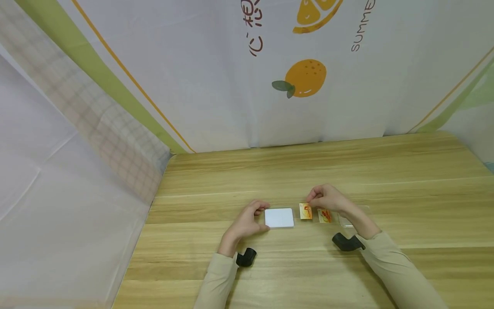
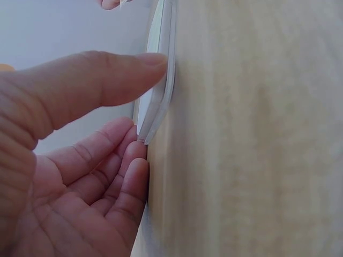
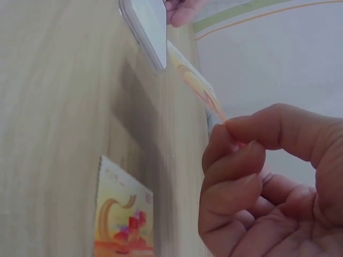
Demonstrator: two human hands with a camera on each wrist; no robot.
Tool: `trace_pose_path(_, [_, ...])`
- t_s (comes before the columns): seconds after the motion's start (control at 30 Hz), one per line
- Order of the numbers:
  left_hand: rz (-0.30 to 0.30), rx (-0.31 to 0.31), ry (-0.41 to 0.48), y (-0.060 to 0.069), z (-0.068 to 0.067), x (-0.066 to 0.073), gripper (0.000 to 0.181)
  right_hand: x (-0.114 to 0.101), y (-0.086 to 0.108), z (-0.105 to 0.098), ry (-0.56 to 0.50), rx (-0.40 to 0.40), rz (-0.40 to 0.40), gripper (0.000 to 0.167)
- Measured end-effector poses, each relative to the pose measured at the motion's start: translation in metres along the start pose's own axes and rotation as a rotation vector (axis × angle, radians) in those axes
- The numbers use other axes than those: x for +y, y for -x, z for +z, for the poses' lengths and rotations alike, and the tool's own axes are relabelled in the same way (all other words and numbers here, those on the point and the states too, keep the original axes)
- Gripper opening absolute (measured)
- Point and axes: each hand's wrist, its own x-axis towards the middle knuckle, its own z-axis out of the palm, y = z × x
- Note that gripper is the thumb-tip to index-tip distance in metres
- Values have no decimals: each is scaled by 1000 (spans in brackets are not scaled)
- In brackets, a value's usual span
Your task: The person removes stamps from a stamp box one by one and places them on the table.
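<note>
A flat white rectangular box (image 1: pixel 279 218) lies on the table, and my left hand (image 1: pixel 250 219) holds its left edge between thumb and fingers. In the left wrist view the thumb of my left hand (image 2: pixel 80 134) rests on the box's side (image 2: pixel 155 101). My right hand (image 1: pixel 328 200) pinches a small yellow-and-orange stamp (image 1: pixel 305 211) by its edge, right of the box; in the right wrist view this stamp (image 3: pixel 194 80) hangs tilted above the table from the fingertips of my right hand (image 3: pixel 262 171). A second stamp (image 1: pixel 324 216) lies flat below the right hand, also visible in the right wrist view (image 3: pixel 124 214).
A clear, flat transparent case (image 1: pixel 346 222) lies right of the stamps, partly hidden by my right forearm. The wooden table (image 1: pixel 216 180) ends at a white curtain (image 1: pixel 216 86) printed with fruit. Black wrist mounts (image 1: pixel 246 257) sit at both wrists.
</note>
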Motion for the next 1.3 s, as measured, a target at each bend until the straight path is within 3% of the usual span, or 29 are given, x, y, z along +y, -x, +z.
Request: trace_pose_path(1.3, [-7, -13, -3, 0, -1, 1, 55, 4, -5, 8, 87, -6, 20, 8])
